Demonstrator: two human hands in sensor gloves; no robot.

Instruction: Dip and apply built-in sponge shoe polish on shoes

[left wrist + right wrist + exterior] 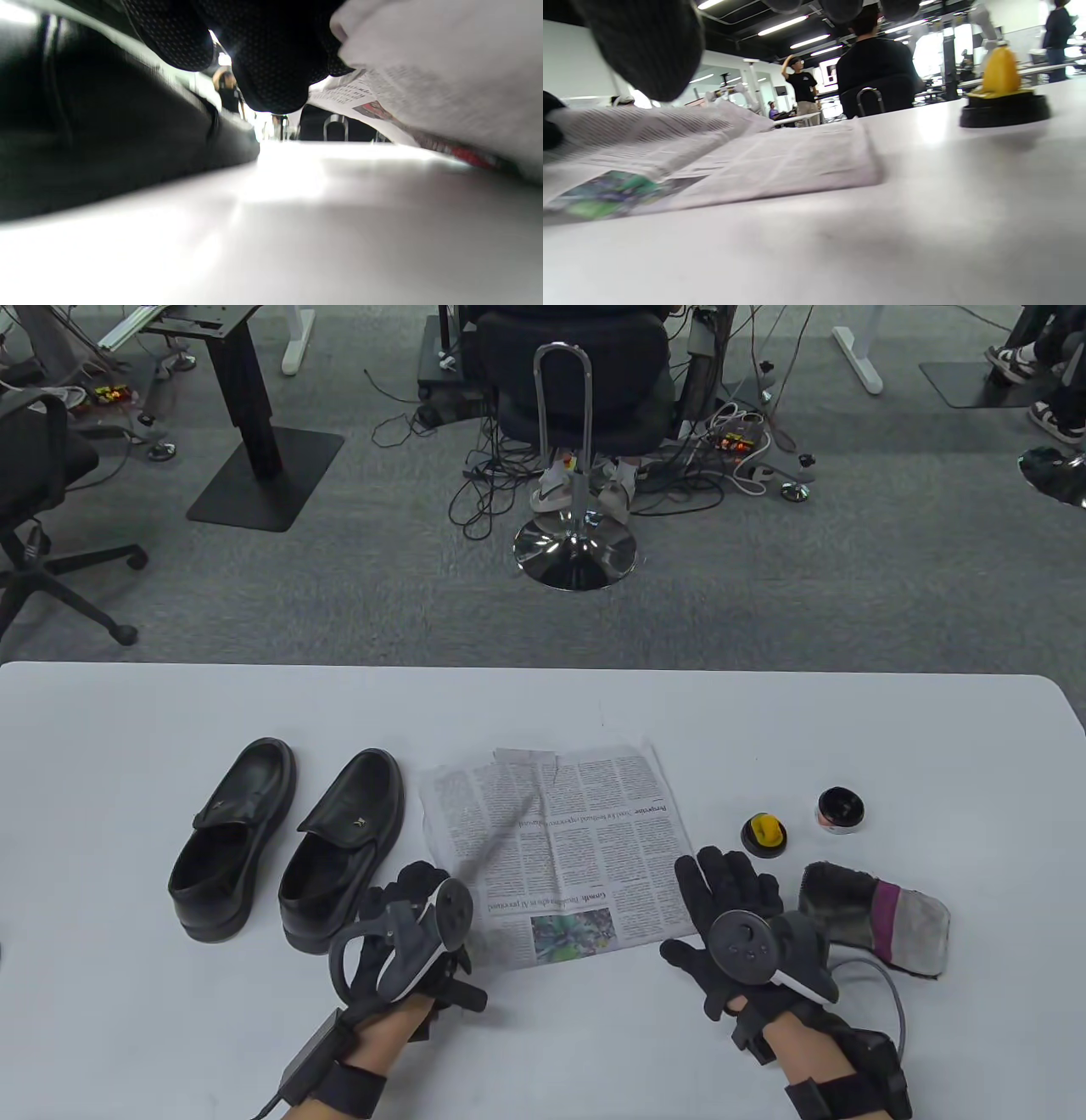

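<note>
Left hand (407, 929) fingertips hidden (behind tracker) by shoe (344, 848)

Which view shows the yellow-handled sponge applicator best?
The table view: the sponge applicator shows whole, standing beside the newspaper. The right wrist view shows it side-on at the frame's right; the left wrist view misses it.

We see two black loafers (284, 844) standing upright side by side at the left, and at the right a yellow-handled sponge applicator (764, 834) beside an open polish tin (840, 811).
</note>
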